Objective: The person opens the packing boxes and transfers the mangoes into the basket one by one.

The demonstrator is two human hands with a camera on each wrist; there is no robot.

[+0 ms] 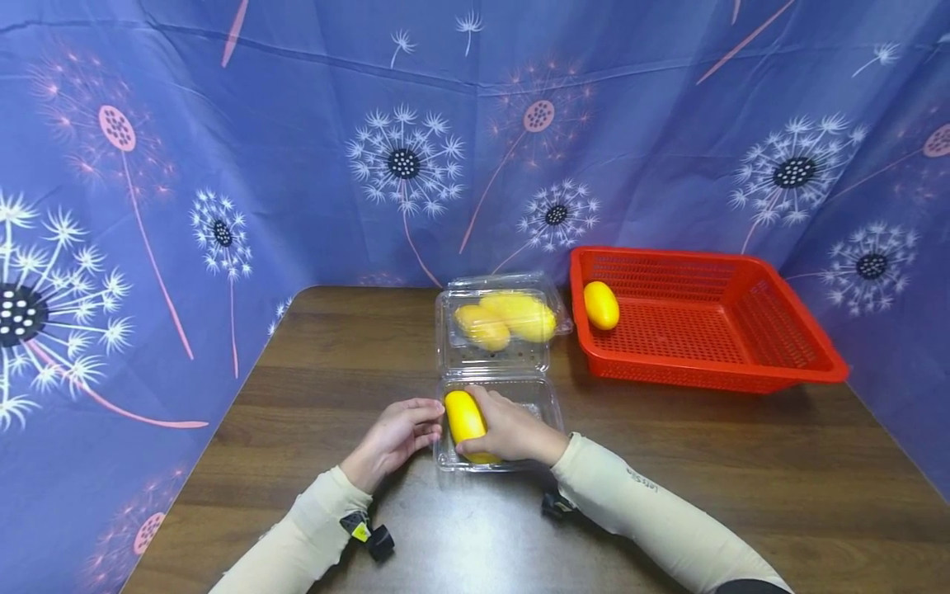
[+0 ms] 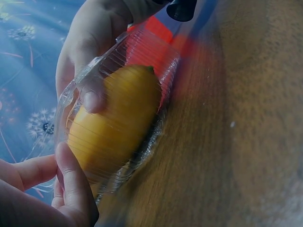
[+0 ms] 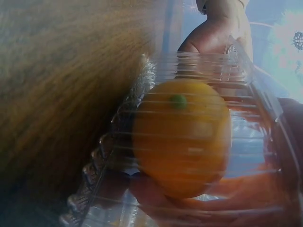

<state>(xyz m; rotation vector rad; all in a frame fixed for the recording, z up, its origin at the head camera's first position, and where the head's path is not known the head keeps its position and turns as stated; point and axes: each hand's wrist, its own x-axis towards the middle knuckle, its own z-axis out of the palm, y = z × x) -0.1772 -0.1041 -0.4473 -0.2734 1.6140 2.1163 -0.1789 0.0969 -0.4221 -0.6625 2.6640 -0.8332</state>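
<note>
My right hand [image 1: 510, 425] grips a yellow mango [image 1: 465, 415] inside the near tray of a clear plastic clamshell box [image 1: 549, 404]. The fruit lies along the tray's left side, and its green stem end [image 3: 178, 101] shows through the ribbed wall in the right wrist view. At the box's left rim, my left hand [image 1: 401, 431] pinches the edge between thumb [image 2: 71, 172] and fingers. The box's lid [image 1: 443, 346] is flipped back, away from me. Two more yellow mangoes [image 1: 484, 327] show through that lid, in a second clear box [image 1: 560, 309] behind.
A red perforated plastic basket [image 1: 712, 371] stands at the back right of the wooden table [image 1: 334, 363], with one yellow mango [image 1: 601, 305] by its left wall. A blue dandelion-print cloth [image 1: 297, 165] hangs behind the table and along its sides.
</note>
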